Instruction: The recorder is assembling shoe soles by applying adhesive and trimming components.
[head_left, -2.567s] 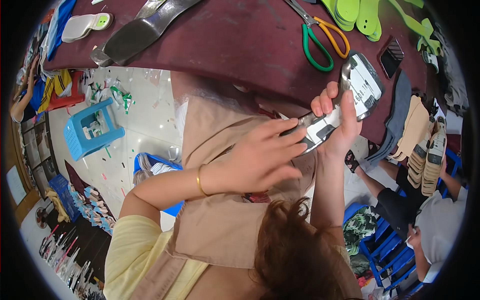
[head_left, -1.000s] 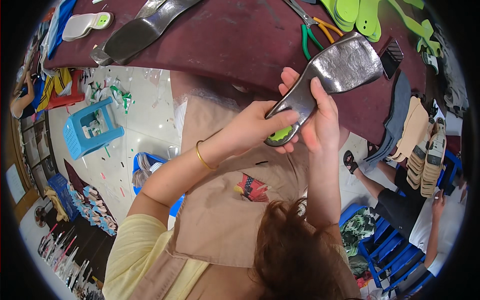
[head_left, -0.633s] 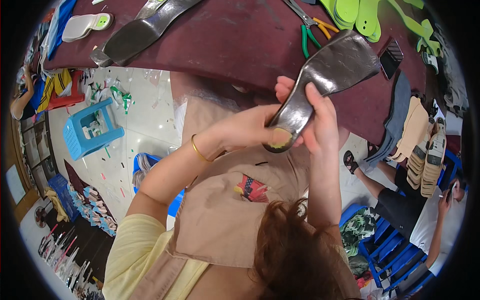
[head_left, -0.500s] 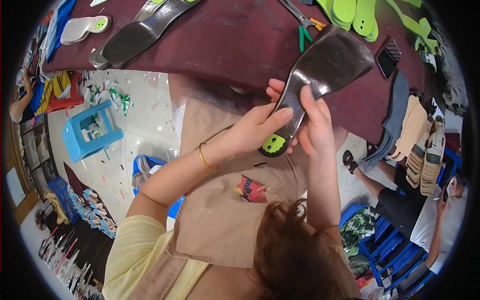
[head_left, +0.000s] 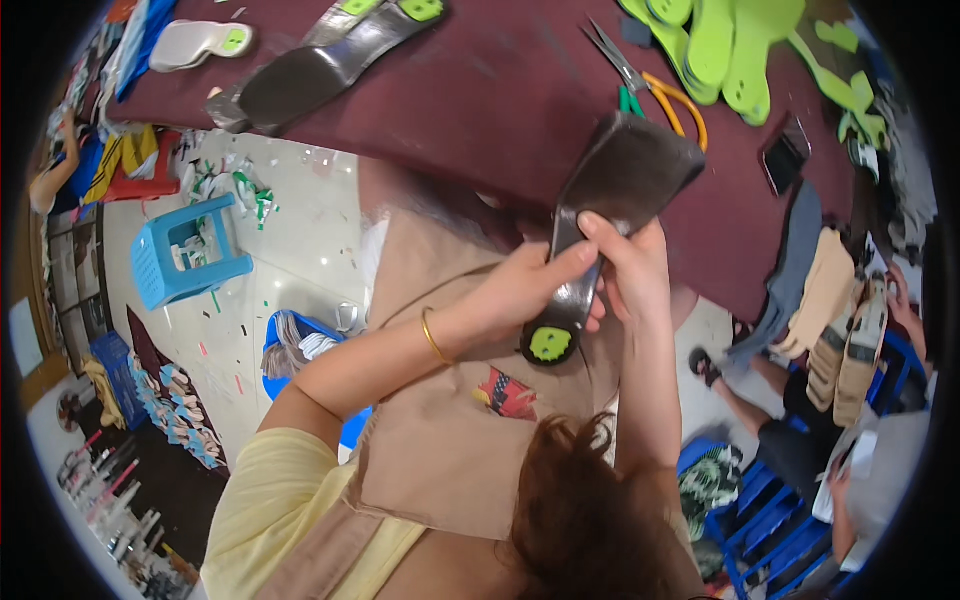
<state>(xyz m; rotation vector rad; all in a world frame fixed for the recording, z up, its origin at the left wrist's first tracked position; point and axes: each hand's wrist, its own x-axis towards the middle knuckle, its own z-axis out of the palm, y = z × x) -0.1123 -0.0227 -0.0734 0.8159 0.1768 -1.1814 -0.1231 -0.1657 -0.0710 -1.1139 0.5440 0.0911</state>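
A glossy dark shoe sole (head_left: 637,165) with a lime-green heel patch is held between my two hands over my lap, its wide end toward the table. My left hand (head_left: 528,288) grips its narrow middle from the left, thumb on top. My right hand (head_left: 640,265) holds it from the right, thumb pressed on the upper face and fingers curled beneath, partly hidden. Just beyond the wide end lie scissors (head_left: 640,78) with orange handles and a green-handled tool (head_left: 629,101). Similar dark soles (head_left: 300,85) lie at the table's far left.
Lime-green sole pieces (head_left: 712,50) and a phone (head_left: 786,155) lie on the dark red table (head_left: 480,110). A white sole (head_left: 200,45) is at the back left. A blue stool (head_left: 190,255) stands on the littered floor. Beige soles (head_left: 822,290) and a seated person (head_left: 800,440) are at the right.
The sole has come down toward my lap and tilted, both hands still on it. The scissors' orange handles now show more fully. The whole view has shifted slightly.
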